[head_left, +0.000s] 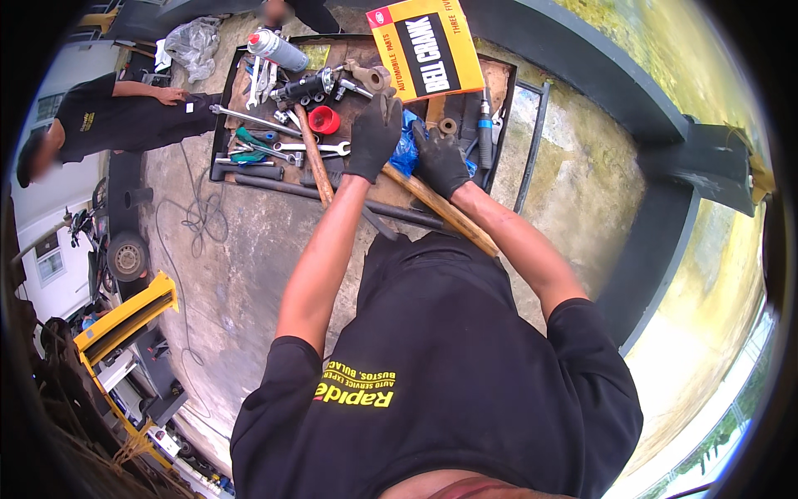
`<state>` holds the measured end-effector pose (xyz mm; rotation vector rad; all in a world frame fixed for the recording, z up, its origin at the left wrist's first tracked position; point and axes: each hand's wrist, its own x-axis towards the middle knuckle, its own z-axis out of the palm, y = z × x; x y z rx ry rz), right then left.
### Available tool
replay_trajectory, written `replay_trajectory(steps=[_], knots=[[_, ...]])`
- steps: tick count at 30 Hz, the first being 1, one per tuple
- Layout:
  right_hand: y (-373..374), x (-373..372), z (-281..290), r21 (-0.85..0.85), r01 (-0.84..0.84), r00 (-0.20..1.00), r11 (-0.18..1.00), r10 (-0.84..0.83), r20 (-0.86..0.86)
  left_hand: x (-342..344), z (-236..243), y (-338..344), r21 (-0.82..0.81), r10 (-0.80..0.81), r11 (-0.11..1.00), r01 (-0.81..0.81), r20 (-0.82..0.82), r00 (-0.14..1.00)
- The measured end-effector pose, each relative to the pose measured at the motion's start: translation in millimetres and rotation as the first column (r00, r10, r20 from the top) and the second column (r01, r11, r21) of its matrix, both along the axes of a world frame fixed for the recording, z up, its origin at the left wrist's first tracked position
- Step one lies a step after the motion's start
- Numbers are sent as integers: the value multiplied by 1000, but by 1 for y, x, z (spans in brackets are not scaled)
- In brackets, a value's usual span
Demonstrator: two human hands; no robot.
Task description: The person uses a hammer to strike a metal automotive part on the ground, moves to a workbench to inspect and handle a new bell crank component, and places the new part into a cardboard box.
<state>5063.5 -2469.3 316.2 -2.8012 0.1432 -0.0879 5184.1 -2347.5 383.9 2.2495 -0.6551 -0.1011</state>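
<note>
My left hand (372, 141), in a black glove, has its fingers curled at the left of a crumpled blue plastic bag (406, 148); what they hold is hidden. My gloved right hand (439, 163) grips the bag's right side, beside a small bushing (447, 126). Wooden handles (445, 212) lie beneath and beside my hands. Around them in the tray (220, 145) are wrenches (337, 148), a red cap (324, 120), a dark cylindrical part (303, 87), a spray can (278, 51) and a yellow-orange box (424, 50).
A person in black (108, 116) is at left, another (299, 17) beyond the tray. A cable (199, 216) crosses the concrete floor near a wheel (126, 256) and a yellow metal frame (125, 308). A dark ledge and wall (657, 266) bound the right side; clear plastic (191, 46) lies top left.
</note>
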Motion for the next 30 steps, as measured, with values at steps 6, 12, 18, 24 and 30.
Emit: replay_trajectory(steps=[6, 12, 18, 24, 30], knots=[[6, 2, 5, 101, 110, 993, 989, -105, -53, 105, 42, -57, 23, -123, 991, 128, 485, 866], [8, 0, 21, 408, 209, 973, 889, -147, -176, 212, -46, -34, 65, 171, 984, -165, -102, 980], [-63, -107, 51, 949, 315, 926, -27, -213, -313, 200, -44, -83, -457, -184, 856, -241, -705, 685], [-67, -192, 63, 710, 46, 870, -703, -320, -374, 203, -31, -65, -465, -267, 881, -88, -641, 719], [-95, -224, 51, 817, -210, 713, -537, -656, -247, 83, 1, -90, -295, -410, 891, 346, -193, 891]])
